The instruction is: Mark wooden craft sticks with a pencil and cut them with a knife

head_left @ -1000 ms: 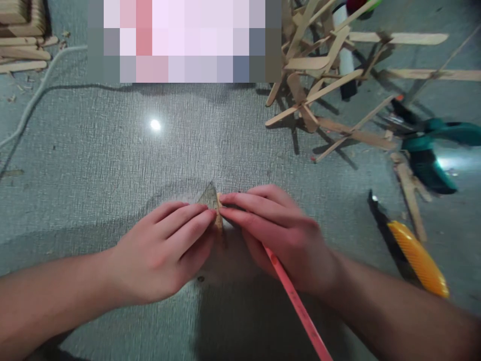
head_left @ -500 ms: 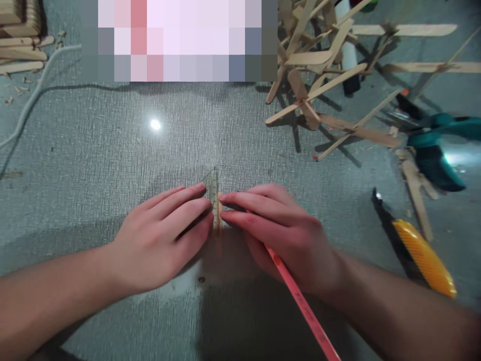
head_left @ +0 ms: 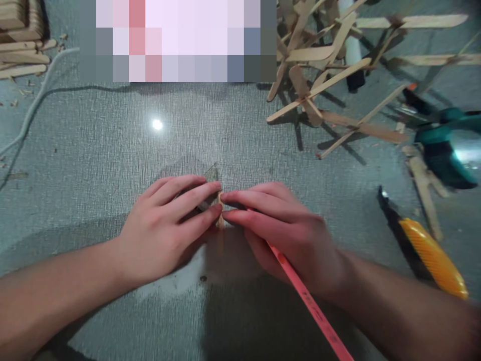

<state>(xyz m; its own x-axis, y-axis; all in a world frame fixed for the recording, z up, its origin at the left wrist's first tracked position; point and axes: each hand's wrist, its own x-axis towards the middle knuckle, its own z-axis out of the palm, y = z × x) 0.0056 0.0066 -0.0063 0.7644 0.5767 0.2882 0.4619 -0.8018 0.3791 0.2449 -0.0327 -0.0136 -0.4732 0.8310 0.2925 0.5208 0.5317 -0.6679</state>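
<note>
Between my two hands, a small wooden craft stick [head_left: 221,220] lies on the table, mostly covered by fingers. My left hand [head_left: 169,220] rests with fingers spread, palm down, its thumb and index fingertip at the stick's left edge. From under its fingers shows the tip of a clear set square [head_left: 214,173]; the rest is hidden. My right hand [head_left: 287,230] is closed around a red pencil [head_left: 300,288], which slants down toward the bottom edge. Its two foremost fingertips touch the stick's right side. The pencil's front end is hidden under the hand.
At the upper right are crossed craft sticks [head_left: 311,95] joined together. A yellow cutter knife [head_left: 432,255] and teal-handled pliers [head_left: 443,150] lie on the right. Stacked sticks [head_left: 22,57] and a white cable [head_left: 32,110] are at upper left. A blurred-out patch covers the top middle.
My left fingers have shifted right, onto the stick's edge, and now cover more of the set square. My right hand keeps the pencil in nearly the same pose. The view has shifted slightly.
</note>
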